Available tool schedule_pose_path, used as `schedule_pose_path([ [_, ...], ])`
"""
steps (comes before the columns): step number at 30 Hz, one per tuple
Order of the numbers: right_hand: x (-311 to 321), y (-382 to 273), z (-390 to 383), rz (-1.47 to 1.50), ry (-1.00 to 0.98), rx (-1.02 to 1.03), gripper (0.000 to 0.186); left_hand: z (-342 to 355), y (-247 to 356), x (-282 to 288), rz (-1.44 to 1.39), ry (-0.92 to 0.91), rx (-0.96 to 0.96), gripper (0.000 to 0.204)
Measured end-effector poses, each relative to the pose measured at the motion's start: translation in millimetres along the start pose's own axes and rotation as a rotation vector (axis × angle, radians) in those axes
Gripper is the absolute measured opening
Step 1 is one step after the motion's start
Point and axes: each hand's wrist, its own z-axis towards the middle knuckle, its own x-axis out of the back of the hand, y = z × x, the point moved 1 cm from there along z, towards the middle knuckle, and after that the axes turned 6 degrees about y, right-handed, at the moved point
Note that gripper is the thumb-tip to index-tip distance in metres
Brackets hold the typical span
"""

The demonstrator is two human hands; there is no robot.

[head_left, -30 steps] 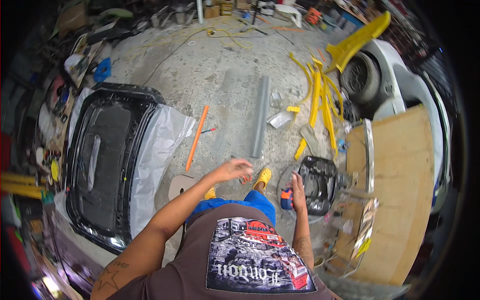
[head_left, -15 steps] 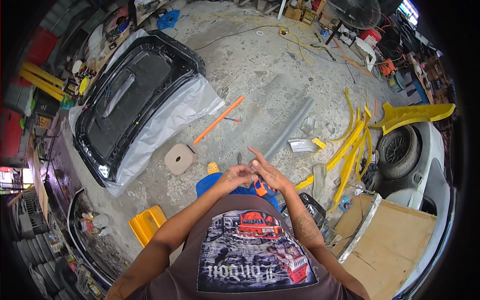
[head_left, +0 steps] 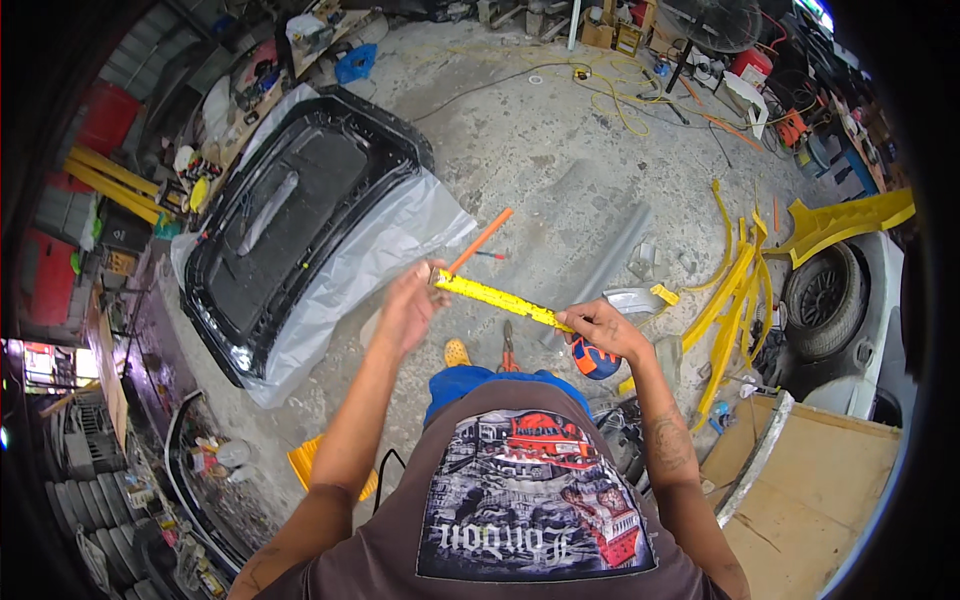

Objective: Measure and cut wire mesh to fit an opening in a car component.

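Note:
A yellow tape measure blade (head_left: 500,299) stretches between my two hands, tilting down toward the right. My left hand (head_left: 406,308) pinches its hooked end. At the other end my right hand (head_left: 607,328) grips the blade by thumb and fingers, with the blue and orange tape measure case (head_left: 594,358) hanging just below. Behind the blade, an orange strip (head_left: 482,240) lies on the floor, next to a small red and dark stick (head_left: 488,255). Below the blade, red-handled pliers (head_left: 508,347) lie by my legs.
A black car hood-like panel (head_left: 300,210) rests at the left on plastic sheeting (head_left: 380,260). Yellow strips (head_left: 735,300) and a wheel (head_left: 825,300) are at the right. A wooden board (head_left: 800,490) lies near right, a yellow piece (head_left: 310,462) near left.
My hands were close together near my waist; they have moved apart, and the yellow blade now spans between them. The view has shifted, so the floor things appear farther right and lower.

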Motion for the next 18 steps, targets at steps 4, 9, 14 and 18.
schedule_pose_path([
  [4, -2.2, -12.9, -5.6, -0.087, 0.083, 0.014, 0.040, -17.6, -33.5, -30.3, -0.259, 0.062, -0.027, 0.031],
  [9, -14.6, -8.0, -15.6, -0.152, 0.180, 0.074, 0.043, -23.4, -54.5, -38.7, -0.159, 0.136, -0.064, 0.025],
  [14, -24.6, -3.6, -21.5, -0.130, 0.264, 0.066, 0.041, -19.2, -62.3, -46.1, -0.264, 0.256, -0.041, 0.017],
  [18, -28.6, 6.5, -26.6, -0.100, 0.284, 0.028, 0.039, -16.3, -68.6, -49.7, -0.258, 0.259, -0.036, 0.016],
])
